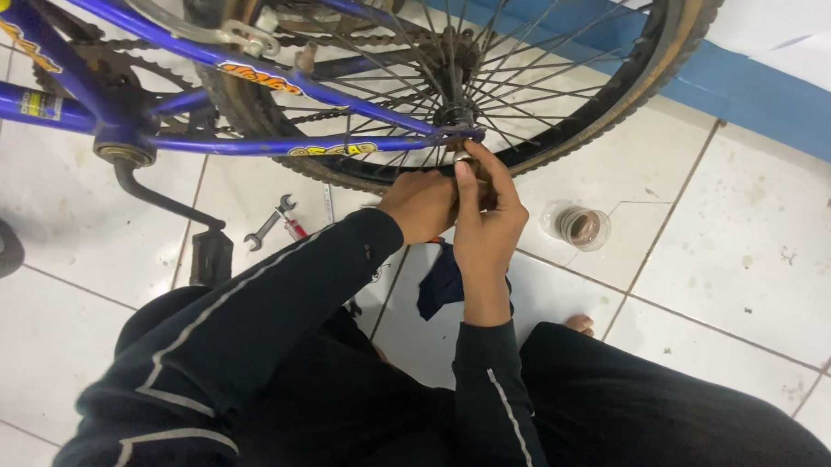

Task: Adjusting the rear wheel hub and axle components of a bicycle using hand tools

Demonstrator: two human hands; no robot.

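Head view, near to far: black-trousered knees at the bottom edge, dark sleeves with pale piping running up to both hands at the rear axle (462, 145) of an upturned blue bicycle (253, 145). Right hand (486, 218) upright, fingers pinched shut on a small metal part at the axle end — probably a nut, too small to be sure. Left hand (423, 204) curled just beside it, touching the right, grip hidden behind the knuckles, so open or closed cannot be told. Below the hands, a dark blue rag (441, 282) on the white tiled floor (709, 253), partly covered by the forearms. Further left, a spanner (270, 221) beside a red-handled tool, within easy reach. To the right, a small clear jar (581, 226), contents brownish, unclear. Beyond, spoked rear wheel (568, 91) and chain — upper part cut off by the frame edge.
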